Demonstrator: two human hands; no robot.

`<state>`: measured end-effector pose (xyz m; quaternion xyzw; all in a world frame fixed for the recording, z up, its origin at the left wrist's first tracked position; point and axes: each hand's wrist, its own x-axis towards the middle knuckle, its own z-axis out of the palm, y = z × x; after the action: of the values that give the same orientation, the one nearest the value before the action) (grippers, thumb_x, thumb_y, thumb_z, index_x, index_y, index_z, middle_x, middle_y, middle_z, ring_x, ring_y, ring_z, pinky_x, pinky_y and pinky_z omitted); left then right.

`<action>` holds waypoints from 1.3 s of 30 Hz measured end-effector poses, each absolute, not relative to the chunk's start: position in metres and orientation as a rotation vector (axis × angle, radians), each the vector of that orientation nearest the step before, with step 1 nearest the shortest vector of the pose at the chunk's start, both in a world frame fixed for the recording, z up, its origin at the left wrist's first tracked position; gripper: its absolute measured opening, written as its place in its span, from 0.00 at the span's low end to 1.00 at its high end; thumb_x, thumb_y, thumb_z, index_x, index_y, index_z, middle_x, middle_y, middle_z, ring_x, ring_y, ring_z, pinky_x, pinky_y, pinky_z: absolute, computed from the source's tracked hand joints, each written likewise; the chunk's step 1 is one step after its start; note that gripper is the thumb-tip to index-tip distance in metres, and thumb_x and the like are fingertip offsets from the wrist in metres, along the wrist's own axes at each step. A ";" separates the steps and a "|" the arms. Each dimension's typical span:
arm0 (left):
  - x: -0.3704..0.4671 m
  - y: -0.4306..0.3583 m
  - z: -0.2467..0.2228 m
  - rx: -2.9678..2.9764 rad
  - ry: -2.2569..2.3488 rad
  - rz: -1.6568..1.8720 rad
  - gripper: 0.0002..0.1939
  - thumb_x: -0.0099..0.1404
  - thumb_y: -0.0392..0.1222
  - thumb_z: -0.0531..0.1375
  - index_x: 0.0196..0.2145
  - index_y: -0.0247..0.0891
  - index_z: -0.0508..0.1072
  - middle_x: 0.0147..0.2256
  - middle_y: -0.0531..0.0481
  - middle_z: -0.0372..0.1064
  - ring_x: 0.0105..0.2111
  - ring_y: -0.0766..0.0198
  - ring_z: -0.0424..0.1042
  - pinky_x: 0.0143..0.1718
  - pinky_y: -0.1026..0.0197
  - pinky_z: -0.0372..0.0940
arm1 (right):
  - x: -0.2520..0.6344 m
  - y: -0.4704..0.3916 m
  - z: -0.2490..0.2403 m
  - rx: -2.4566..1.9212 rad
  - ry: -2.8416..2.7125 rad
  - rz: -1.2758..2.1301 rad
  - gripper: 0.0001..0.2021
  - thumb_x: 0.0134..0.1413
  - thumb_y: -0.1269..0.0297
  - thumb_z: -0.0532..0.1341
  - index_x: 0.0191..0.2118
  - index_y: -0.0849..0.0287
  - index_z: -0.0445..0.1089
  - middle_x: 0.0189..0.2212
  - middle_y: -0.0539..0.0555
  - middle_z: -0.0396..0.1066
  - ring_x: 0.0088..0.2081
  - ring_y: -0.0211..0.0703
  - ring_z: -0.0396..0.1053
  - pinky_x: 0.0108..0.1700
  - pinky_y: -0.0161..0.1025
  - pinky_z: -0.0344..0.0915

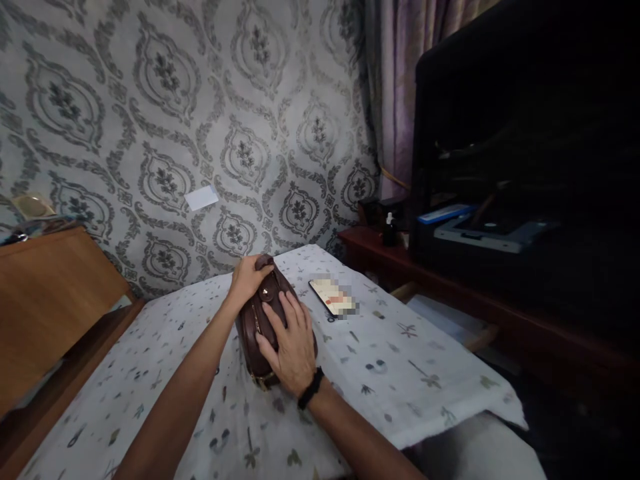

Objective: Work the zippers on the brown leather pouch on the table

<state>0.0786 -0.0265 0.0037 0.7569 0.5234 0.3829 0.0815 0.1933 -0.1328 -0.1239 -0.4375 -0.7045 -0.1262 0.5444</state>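
A dark brown leather bag (261, 361) with gold-toned zips and a round metal emblem lies on a white patterned cloth (400, 373). At the bag's far end, my left hand (247, 279) is closed around its edge, thumb laid across the top; part of its fingers is hidden behind the bag. My right hand (291, 339), a black band on its wrist, rests on the bag's right side with fingers spread and stretched out. Just right of the bag lies a phone (332, 297) with a lit screen, partly blurred.
A wooden headboard-like panel (55, 307) stands on the left. To the right, a large black screen (525, 147) sits on a reddish-brown cabinet (375, 253) beside a small dark dropper bottle (390, 231). Below, a drawer (450, 323) is pulled out. Patterned wallpaper (260, 100) covers the back wall.
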 end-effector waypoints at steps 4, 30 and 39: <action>0.078 -0.027 -0.002 2.181 1.500 1.236 0.07 0.57 0.43 0.62 0.26 0.37 0.75 0.23 0.55 0.70 0.25 0.65 0.66 0.30 0.64 0.60 | 0.194 -0.133 -0.122 -1.013 -1.666 -0.299 0.22 0.63 0.59 0.59 0.61 0.56 0.67 0.64 0.64 0.61 0.67 0.57 0.55 0.65 0.59 0.56; 0.037 -0.064 -0.015 2.231 1.663 1.294 0.08 0.59 0.37 0.62 0.37 0.37 0.78 0.38 0.47 0.79 0.39 0.58 0.75 0.42 0.60 0.67 | 0.194 -0.135 -0.128 -1.049 -1.605 -0.216 0.22 0.66 0.62 0.54 0.63 0.59 0.61 0.66 0.65 0.59 0.70 0.58 0.50 0.68 0.62 0.50; 0.038 -0.075 -0.009 2.352 1.901 1.197 0.08 0.63 0.35 0.58 0.32 0.39 0.78 0.33 0.47 0.76 0.35 0.56 0.71 0.38 0.60 0.61 | 0.194 -0.133 -0.132 -1.044 -1.633 -0.259 0.25 0.64 0.59 0.57 0.65 0.57 0.60 0.67 0.64 0.58 0.69 0.59 0.51 0.67 0.63 0.51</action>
<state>0.0381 -0.0750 -0.0093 0.7221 0.5835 0.3675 -0.0553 0.1945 -0.1331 -0.1318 -0.4429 -0.6924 -0.1099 0.5589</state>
